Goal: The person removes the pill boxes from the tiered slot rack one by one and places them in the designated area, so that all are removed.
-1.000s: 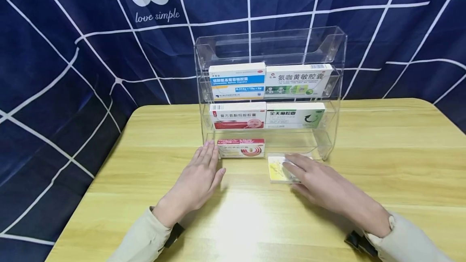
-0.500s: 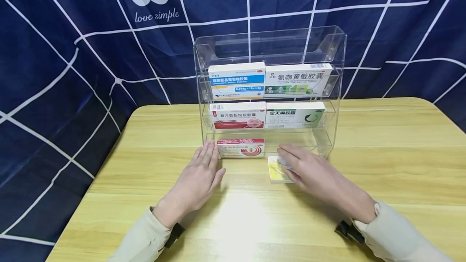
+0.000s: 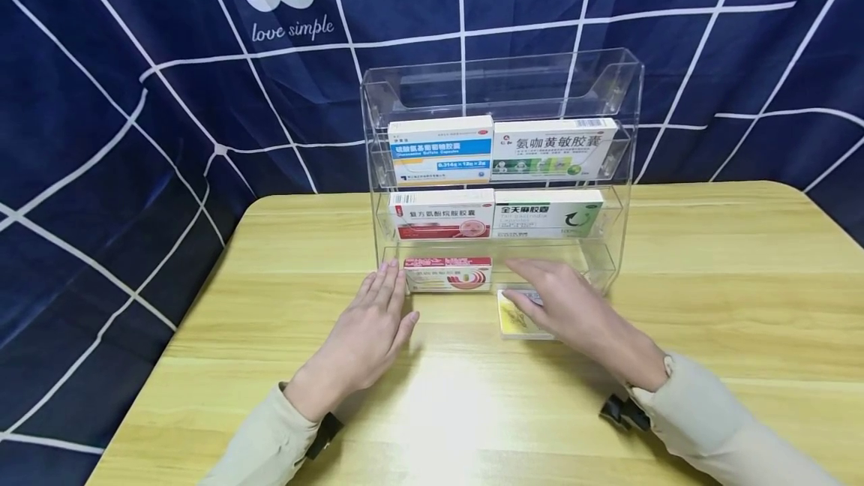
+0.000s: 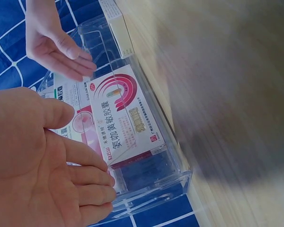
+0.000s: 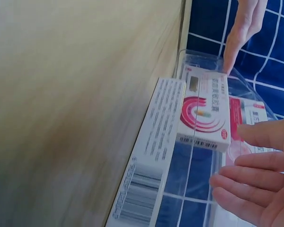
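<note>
In the head view a clear acrylic display rack (image 3: 502,73) stands on the table. Its bottom tier holds a pink-and-white medicine box (image 3: 448,276) on the left. My left hand (image 3: 358,332) lies beside that box, fingers straight, fingertips at the rack's lower left corner. A yellow-and-white medicine box (image 3: 514,319) lies flat on the table before the rack. Above it is my right hand (image 3: 577,313), partly covering it. In the right wrist view this hand's fingers are spread and hold nothing, and the flat box's barcoded side (image 5: 149,146) faces the camera.
Higher tiers hold a blue-and-white box (image 3: 440,150), a green-and-white box (image 3: 553,150), a red-and-white box (image 3: 440,214) and another green-and-white box (image 3: 548,214). The wooden table (image 3: 270,261) extends around the rack. A dark blue checked cloth (image 3: 283,103) hangs behind.
My right hand has moved left and slightly forward over the yellow-and-white box, toward the bottom tier. The left hand and the boxes have stayed in place.
</note>
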The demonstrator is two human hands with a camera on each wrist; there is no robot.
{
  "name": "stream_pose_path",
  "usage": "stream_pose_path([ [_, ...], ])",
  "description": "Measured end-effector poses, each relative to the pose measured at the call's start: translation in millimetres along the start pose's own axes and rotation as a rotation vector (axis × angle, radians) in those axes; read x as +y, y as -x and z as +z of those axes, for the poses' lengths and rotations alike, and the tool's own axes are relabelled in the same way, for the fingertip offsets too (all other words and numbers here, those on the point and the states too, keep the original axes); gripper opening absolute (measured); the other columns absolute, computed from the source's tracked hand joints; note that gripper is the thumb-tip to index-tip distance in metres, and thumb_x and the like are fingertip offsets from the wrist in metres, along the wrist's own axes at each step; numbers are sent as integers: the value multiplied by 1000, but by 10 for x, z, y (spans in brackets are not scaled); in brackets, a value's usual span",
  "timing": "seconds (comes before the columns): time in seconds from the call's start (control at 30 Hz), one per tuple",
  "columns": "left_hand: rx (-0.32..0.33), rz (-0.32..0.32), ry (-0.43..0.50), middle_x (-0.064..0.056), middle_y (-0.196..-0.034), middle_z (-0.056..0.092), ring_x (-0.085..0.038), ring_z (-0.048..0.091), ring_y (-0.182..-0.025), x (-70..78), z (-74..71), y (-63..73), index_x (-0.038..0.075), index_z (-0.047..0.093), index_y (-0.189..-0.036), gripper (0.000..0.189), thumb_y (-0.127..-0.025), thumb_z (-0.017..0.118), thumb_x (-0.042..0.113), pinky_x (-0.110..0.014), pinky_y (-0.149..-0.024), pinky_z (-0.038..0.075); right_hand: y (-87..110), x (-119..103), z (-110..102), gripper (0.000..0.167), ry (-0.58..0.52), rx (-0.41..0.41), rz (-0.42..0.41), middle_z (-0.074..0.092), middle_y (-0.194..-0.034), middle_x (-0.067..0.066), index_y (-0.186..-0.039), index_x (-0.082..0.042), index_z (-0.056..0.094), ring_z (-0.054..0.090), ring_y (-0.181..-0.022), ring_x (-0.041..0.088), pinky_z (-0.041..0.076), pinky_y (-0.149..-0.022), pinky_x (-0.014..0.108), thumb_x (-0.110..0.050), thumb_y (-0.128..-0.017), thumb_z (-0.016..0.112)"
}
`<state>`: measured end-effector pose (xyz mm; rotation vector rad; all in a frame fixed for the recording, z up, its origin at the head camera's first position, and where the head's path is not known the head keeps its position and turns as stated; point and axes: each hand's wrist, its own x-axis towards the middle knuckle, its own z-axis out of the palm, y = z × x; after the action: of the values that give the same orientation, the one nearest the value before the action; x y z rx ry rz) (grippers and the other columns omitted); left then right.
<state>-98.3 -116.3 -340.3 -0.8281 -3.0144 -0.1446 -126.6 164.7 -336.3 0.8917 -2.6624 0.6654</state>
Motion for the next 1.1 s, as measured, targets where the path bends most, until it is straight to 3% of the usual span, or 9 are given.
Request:
stream_pose_path([
  [0.23, 8, 3, -5, -28, -154, 20, -39, 17, -144, -2, 3, 1, -10, 25, -147, 61, -106, 28, 35, -45, -118, 13, -68, -34, 42, 42, -39, 3, 17, 64, -118, 24, -126, 7, 58, 64, -105, 39, 53, -90, 47, -14, -91, 67],
  [0.37, 8, 4, -9, -28, -154, 20, -39, 17, -144, -2, 7, 3, -10, 25, -147, 61, -106, 29, 35, -45, -118, 13, -108, -44, 71, 43, -47, 1, 42, 65, -116, 24, -125, 7, 58, 67, -98, 36, 54, -89, 47, -14, -90, 68],
  [0.5, 8, 7, -18, -29, -154, 19, -39, 17, -144, -2, 8, 4, -10, 25, -147, 61, -106, 29, 35, -46, -118, 14, -148, -53, 98, 43, -58, -12, 66, 65, -115, 24, -125, 7, 59, 63, -60, 17, 57, -84, 42, -15, -89, 69],
  [0.6, 8, 9, -24, -29, -154, 20, -39, 17, -144, -1, 8, 3, -10, 25, -147, 61, -106, 29, 35, -46, -118, 14, -172, -47, 120, 42, -78, -21, 97, 65, -116, 24, -124, 6, 60, 37, -38, 5, 60, -75, 35, -15, -89, 70],
  [0.7, 5, 6, -22, -28, -154, 19, -38, 16, -144, 0, 4, 4, -10, 25, -147, 61, -106, 29, 35, -46, -118, 14, -202, -31, 148, 40, -111, -10, 121, 65, -116, 23, -122, 6, 62, 51, -45, 9, 60, -75, 35, -13, -88, 71],
  [0.77, 1, 5, -17, -28, -154, 18, -38, 15, -144, 0, 2, 5, -9, 24, -147, 61, -106, 29, 36, -45, -118, 13, -220, -19, 167, 39, -147, -6, 135, 66, -114, 23, -122, 5, 62, 66, -63, 19, 59, -79, 40, -12, -88, 71],
  [0.83, -3, 3, -10, -28, -154, 18, -38, 15, -144, -1, 0, 8, -9, 24, -148, 62, -106, 28, 36, -45, -119, 12, -237, -8, 182, 40, -175, 0, 142, 68, -111, 22, -123, 5, 61, 70, -85, 29, 57, -84, 44, -10, -88, 71],
  [0.9, -8, 0, 0, -27, -154, 17, -37, 14, -144, -1, -5, 8, -9, 24, -148, 63, -106, 28, 38, -44, -119, 11, -250, 3, 194, 41, -203, 3, 152, 68, -109, 22, -124, 4, 60, 69, -94, 34, 57, -84, 45, -10, -88, 70],
  [1.1, -21, -9, 18, -26, -155, 15, -36, 13, -145, 0, -13, -4, -9, 23, -148, 66, -106, 25, 42, -44, -119, 11, -292, 24, 222, 38, -228, 11, 151, 67, -111, 23, -120, 8, 61, 69, -92, 33, 57, -83, 45, -10, -88, 70],
])
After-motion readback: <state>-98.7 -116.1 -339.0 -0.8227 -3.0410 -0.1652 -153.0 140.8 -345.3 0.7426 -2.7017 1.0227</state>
